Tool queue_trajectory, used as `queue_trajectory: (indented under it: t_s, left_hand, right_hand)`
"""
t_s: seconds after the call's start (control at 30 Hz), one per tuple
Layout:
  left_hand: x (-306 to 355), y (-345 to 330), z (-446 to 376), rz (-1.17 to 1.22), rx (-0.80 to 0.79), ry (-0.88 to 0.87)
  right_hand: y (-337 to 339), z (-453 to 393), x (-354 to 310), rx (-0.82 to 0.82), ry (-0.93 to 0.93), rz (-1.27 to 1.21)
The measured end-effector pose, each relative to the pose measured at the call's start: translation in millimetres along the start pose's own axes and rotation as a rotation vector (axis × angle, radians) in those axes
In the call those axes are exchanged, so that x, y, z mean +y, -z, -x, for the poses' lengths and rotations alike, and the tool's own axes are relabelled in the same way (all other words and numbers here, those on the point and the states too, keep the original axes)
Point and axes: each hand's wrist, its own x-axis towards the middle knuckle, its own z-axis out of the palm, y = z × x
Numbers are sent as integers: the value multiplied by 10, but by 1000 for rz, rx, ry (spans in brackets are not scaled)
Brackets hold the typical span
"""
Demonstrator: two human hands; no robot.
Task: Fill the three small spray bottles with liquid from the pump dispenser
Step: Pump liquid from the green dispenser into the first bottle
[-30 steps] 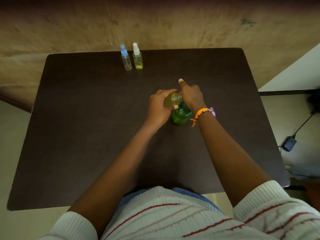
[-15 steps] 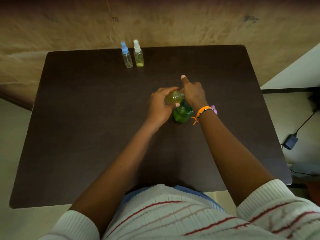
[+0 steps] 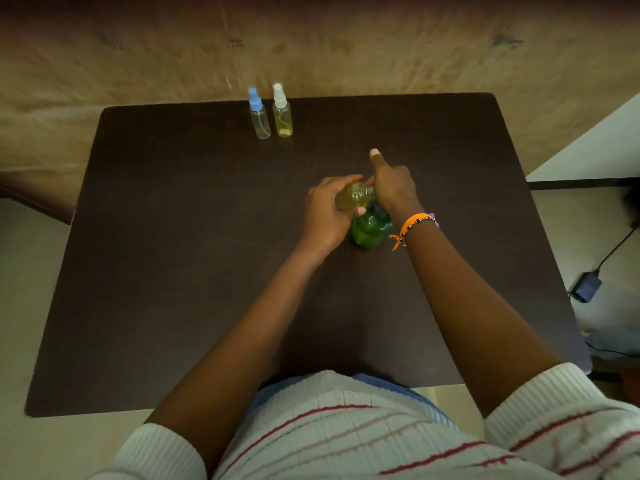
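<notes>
A small spray bottle point(image 3: 353, 195) was gripped by the left hand point(image 3: 329, 216) against the green pump dispenser point(image 3: 370, 227), whose top was pressed by the right hand point(image 3: 393, 187), index finger extended. Filling seemed underway; recapping would likely follow.

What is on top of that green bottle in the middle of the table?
The right hand covers the top of the green pump dispenser, index finger extended. The left hand holds a small yellowish bottle beside it. The pump head itself is hidden.

Three spray bottles point(image 3: 259, 116) point(image 3: 282, 114) point(image 3: 353, 197), one pump dispenser point(image 3: 369, 230)
</notes>
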Motion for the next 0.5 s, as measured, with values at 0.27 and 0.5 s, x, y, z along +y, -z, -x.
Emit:
queue_trajectory:
  t_s: [0.27,0.5]
  left_hand:
    - [4,6,-4,-6,-3,2]
    - [-38,-2,-3,-7,6,10]
  right_hand:
    - [-2,11,-5,-2,11,50]
    - [-5,-8,5,-63,-13,-46]
